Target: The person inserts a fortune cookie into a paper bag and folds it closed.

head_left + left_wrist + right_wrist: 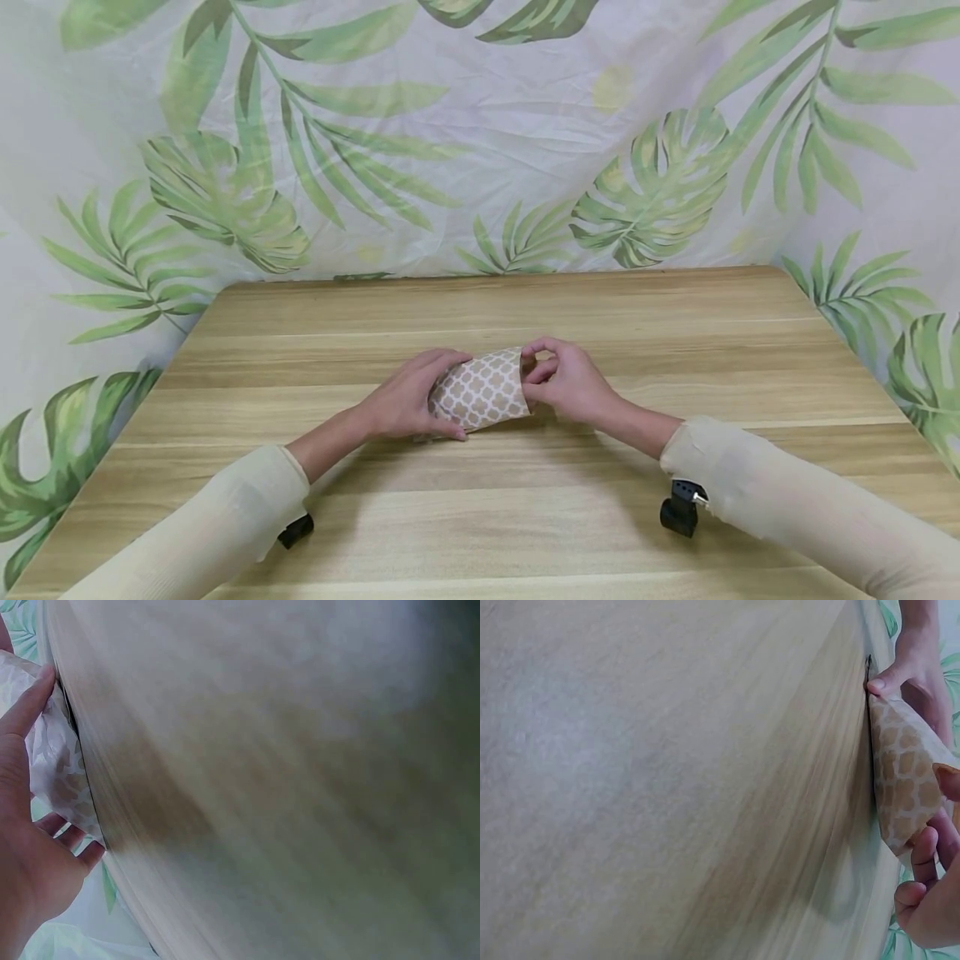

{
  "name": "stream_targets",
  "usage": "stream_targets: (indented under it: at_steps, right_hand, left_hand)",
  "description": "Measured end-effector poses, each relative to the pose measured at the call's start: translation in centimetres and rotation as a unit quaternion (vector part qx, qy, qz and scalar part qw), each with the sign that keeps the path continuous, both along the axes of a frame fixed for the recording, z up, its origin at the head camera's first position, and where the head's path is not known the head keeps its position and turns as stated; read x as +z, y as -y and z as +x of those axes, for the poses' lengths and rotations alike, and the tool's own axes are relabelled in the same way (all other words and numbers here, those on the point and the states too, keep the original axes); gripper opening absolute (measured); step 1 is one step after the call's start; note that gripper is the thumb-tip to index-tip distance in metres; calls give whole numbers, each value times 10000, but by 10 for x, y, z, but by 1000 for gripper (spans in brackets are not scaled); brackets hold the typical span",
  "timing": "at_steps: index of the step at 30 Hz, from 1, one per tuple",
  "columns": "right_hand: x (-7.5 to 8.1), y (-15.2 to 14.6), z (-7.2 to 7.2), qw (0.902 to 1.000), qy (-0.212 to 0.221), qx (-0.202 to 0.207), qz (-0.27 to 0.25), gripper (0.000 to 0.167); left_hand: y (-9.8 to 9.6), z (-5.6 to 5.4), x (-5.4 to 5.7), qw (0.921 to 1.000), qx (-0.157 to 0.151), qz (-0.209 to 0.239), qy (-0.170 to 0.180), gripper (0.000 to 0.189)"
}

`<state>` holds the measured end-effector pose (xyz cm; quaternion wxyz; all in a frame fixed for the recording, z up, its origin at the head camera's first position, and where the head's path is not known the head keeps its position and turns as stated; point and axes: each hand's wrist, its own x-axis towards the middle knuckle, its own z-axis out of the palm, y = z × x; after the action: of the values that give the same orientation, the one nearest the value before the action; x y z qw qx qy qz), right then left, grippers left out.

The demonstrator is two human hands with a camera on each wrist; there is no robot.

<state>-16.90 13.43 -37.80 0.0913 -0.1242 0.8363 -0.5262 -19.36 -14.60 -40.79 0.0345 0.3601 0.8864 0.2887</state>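
A small tan bag (483, 387) with a white lattice print lies on its side near the middle of the table, its mouth facing right. It looks like thin paper or film, crinkled in the left wrist view. My left hand (408, 396) grips the closed end, thumb on the near side and fingers over the far side. At the mouth, my right hand (570, 383) has curled fingers and holds the rim, some fingertips hidden by the bag's edge. Whether anything is inside the bag cannot be seen.
The wood-grain table (480, 517) reaches back to a leaf-printed cloth (517, 150) hanging behind it. Black wrist cameras sit under both sleeves, the right one (679, 510) close above the tabletop.
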Motion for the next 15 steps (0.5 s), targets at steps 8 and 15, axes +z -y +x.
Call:
stream_targets:
  at_steps: [8,15]
  right_hand:
    - [4,-15,2,9982,-556,10,243,44]
    - [8,-24,0,9962,-591,439,465,45]
  left_hand:
    - [-1,0,0,10000,-15,-47,-38,105]
    - [-1,-1,0,9999,-41,-62,-126,105]
